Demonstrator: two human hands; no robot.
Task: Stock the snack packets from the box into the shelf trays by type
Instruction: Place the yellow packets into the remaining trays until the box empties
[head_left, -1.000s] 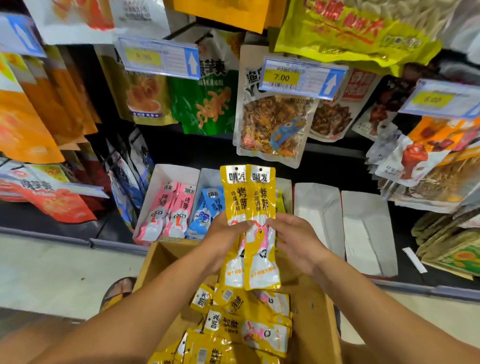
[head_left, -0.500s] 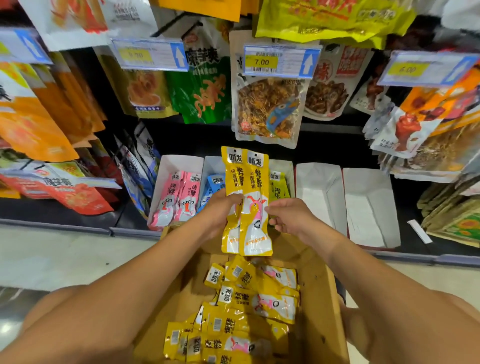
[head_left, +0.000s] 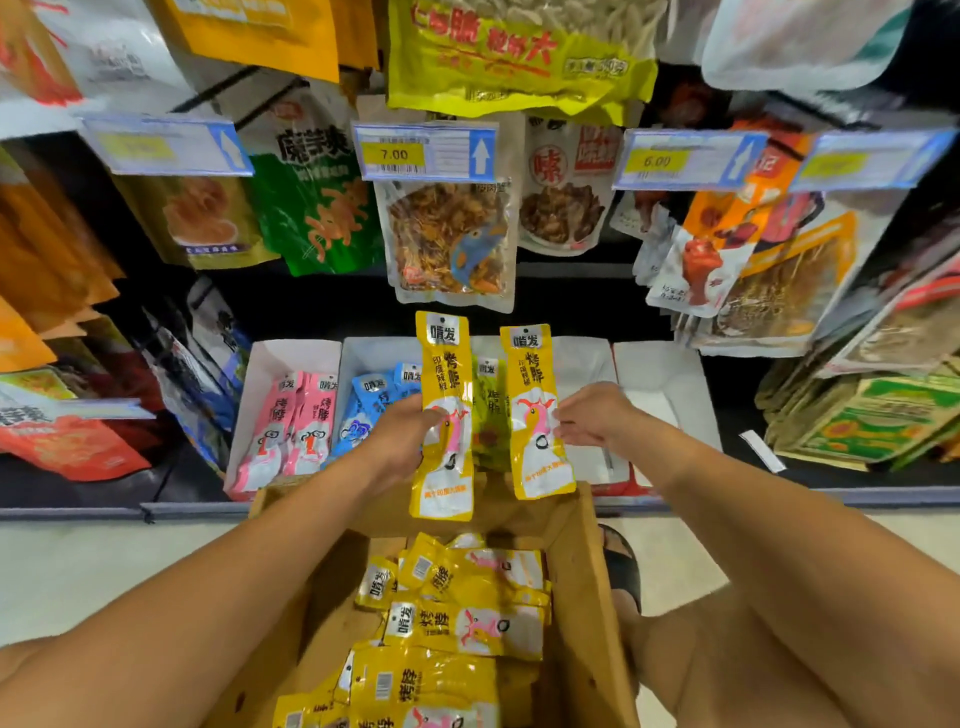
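My left hand grips one long yellow packet upright by its middle. My right hand pinches a second yellow packet at its right edge, a little apart from the first. Both hang above the far end of the cardboard box, which holds several more yellow packets. Behind them white shelf trays stand in a row: one with pink packets, one with blue packets, one with green packets, then a white tray with no packets showing.
Large snack bags hang from pegs above the trays, with price tags in front of them. More bags fill the shelves left and right. A sandalled foot stands on the pale floor beside the box.
The two yellow packets, held together before, are now split, one in each hand. The right one has moved rightward, away from the left one.
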